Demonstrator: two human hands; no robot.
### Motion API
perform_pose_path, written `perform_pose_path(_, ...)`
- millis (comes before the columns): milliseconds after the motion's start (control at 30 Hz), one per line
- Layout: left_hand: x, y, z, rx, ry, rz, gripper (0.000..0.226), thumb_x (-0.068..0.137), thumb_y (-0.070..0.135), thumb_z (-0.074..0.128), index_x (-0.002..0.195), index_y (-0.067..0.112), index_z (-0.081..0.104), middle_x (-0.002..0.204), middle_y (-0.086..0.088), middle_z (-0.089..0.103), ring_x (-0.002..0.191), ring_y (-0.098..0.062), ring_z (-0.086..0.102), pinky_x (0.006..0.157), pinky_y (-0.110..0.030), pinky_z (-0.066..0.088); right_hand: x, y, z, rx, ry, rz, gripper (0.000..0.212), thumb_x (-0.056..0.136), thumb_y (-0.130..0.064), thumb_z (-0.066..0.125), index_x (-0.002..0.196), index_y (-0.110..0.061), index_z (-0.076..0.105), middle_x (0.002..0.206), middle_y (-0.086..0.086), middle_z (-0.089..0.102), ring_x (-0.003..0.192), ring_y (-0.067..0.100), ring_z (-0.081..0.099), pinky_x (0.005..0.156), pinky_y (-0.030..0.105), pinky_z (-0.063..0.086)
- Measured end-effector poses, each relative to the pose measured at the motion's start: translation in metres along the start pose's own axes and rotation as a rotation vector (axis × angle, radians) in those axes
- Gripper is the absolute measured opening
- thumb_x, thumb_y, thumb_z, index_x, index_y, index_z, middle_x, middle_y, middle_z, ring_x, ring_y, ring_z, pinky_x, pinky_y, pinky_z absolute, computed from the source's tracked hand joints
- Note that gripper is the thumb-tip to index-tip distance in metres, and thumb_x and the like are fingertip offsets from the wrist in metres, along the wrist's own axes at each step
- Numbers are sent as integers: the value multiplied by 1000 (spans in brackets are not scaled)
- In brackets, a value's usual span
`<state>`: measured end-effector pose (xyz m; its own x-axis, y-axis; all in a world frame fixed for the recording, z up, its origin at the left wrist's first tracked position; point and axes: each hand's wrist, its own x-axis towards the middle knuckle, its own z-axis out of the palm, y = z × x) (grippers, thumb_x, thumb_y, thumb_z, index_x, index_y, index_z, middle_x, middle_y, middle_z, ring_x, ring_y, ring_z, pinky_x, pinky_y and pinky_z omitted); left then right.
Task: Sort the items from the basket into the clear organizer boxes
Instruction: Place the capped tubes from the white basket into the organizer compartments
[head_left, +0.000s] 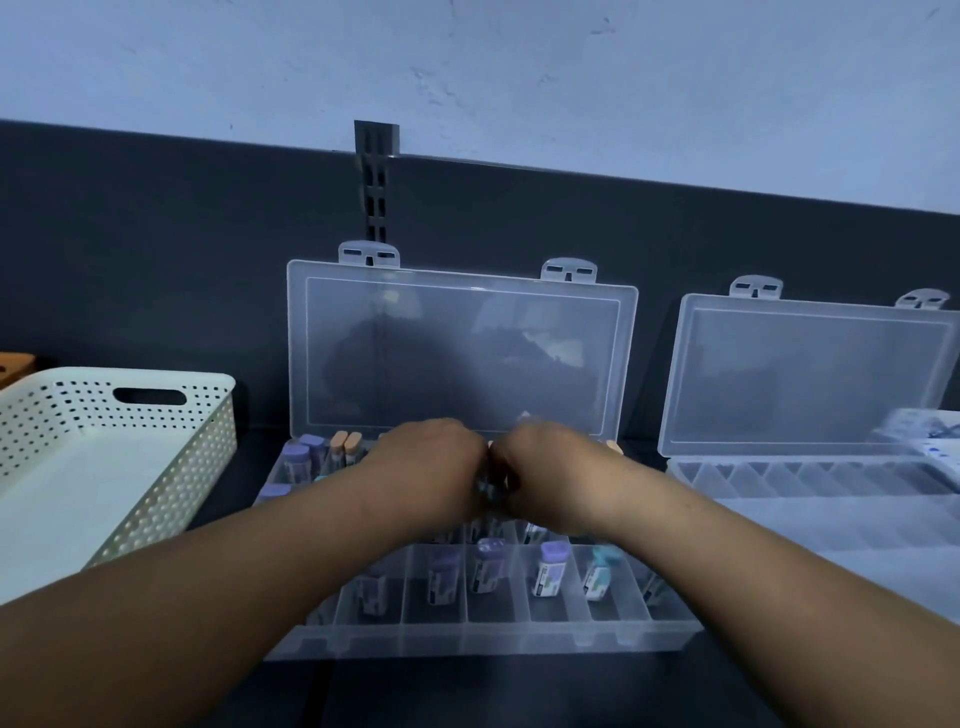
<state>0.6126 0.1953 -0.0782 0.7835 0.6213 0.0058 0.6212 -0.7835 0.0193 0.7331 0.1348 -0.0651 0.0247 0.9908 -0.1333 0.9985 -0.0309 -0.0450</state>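
Both forearms (218, 587) reach over the centre organizer box (467, 636), lid (457, 353) upright; left hand (436, 467) and right hand (545, 467) touch above its middle row, fingers curled down and hidden, so whether they hold anything cannot be told. White perforated basket (171, 467) sits left of this box, second organizer box (810, 483), also open, to its right. Centre compartments hold small labelled items: purple-capped vials (550, 569) and teal-capped vial (602, 569) in the near row, orange-capped vials (345, 449) at the far-left corner.

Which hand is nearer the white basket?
Left. The left hand is over the middle organizer box, right of the basket; the right hand is beside it, farther right.
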Motion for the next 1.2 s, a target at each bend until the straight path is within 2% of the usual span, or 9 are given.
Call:
perform_pose_path(67, 1, -2, -1, -67, -33, 2, 25, 83, 37, 63, 104, 22, 65, 96, -2, 59, 92, -25, 61, 66, -29, 41, -1, -1, 0, -14, -11, 24, 14, 90, -25, 58, 99, -18, 66, 97, 4, 66, 76, 20, 52, 43, 20, 25)
perform_pose_path(233, 3, -4, 2, -121, -63, -52, 21, 79, 22, 66, 99, 23, 68, 90, -2, 64, 84, -23, 62, 61, -28, 42, 3, 4, 4, 62, -20, 53, 19, 83, -14, 60, 99, -18, 68, 91, 5, 68, 81, 25, 64, 47, 21, 35)
perform_pose_path(333, 3, -6, 6, -155, -19, -65, 13, 78, 23, 65, 91, 22, 68, 84, -2, 64, 79, -23, 62, 59, -29, 43, 3, 5, 3, 124, 3, 56, 9, 80, -15, 63, 88, -14, 67, 84, 8, 66, 73, 24, 59, 55, 27, 42)
perform_pose_path(533, 1, -8, 7, -166, 9, -60, 10, 79, 28, 66, 74, 25, 57, 75, 2, 58, 73, -20, 56, 59, -28, 39, 1, 2, 3, 141, -3, 85, 9, 83, -18, 65, 92, -19, 65, 89, 3, 67, 74, 20, 57, 47, 21, 33)
perform_pose_path(600, 0, -7, 6, -164, 2, -51, 9, 77, 29, 67, 76, 25, 60, 77, 2, 59, 73, -20, 57, 59, -28, 40, 2, 2, 3, 141, -12, 82, 14, 81, -19, 67, 95, -21, 66, 89, 2, 67, 77, 19, 60, 51, 22, 40)
perform_pose_path(700, -1, -13, 2, -196, -2, -54, 16, 75, 32, 71, 87, 22, 66, 86, 1, 64, 81, -21, 61, 66, -30, 48, 3, 2, -1, 144, -25, 87, 22, 78, -20, 69, 99, -24, 66, 88, -3, 66, 81, 19, 63, 70, 35, 56)
perform_pose_path(867, -13, -38, -23, -200, 53, -83, 28, 78, 41, 73, 101, 27, 64, 88, 9, 56, 85, -14, 55, 69, -26, 42, 0, -8, -27, 54, 59, 22, 35, 84, -28, 69, 118, -24, 61, 101, -3, 62, 84, 13, 50, 68, 24, 37)
perform_pose_path(1067, -50, -98, -61, -228, 138, -231, 24, 75, 43, 75, 90, 29, 62, 78, 13, 58, 69, 0, 50, 57, -23, 37, 17, -58, -47, 83, 246, -155, 24, 89, -32, 62, 110, -22, 61, 96, -3, 58, 88, 17, 52, 73, 25, 39)
perform_pose_path(1200, -92, -147, -66, -137, 151, -322, 30, 80, 46, 70, 105, 29, 64, 97, 11, 62, 89, -10, 57, 77, -29, 49, 36, -110, -40, 2, 248, -285, 30, 91, -30, 58, 118, -17, 58, 117, 6, 58, 106, 26, 55, 87, 35, 46)
